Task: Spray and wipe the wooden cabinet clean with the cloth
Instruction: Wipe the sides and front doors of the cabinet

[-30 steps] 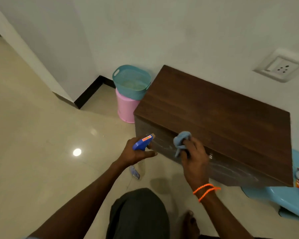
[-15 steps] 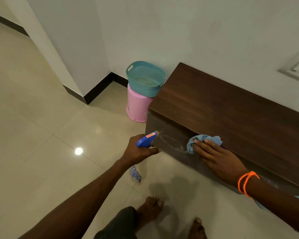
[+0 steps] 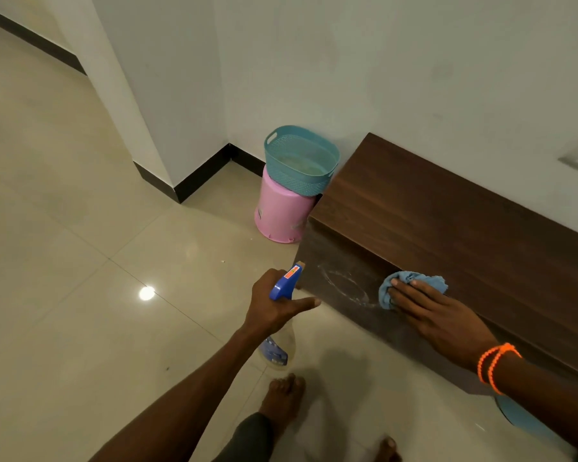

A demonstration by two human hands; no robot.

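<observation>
Gripping the spray bottle (image 3: 282, 315), the left hand (image 3: 274, 306) aims its nozzle at the wooden cabinet (image 3: 447, 228) front, beside the wet streaks. Rightward, the right hand (image 3: 437, 315) presses the cloth (image 3: 411, 285) flat-fingered against that front. Both hands sit much as half a second ago.

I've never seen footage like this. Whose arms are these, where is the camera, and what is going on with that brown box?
No machine here: a person wears a camera on the head, looking down at their own arms and bare feet. The left hand grips a spray bottle with a blue trigger head. The right hand presses a blue cloth flat against the front of the wooden cabinet, beside whitish streaks. Left of the cabinet, a teal basket sits on a pink tub.
</observation>
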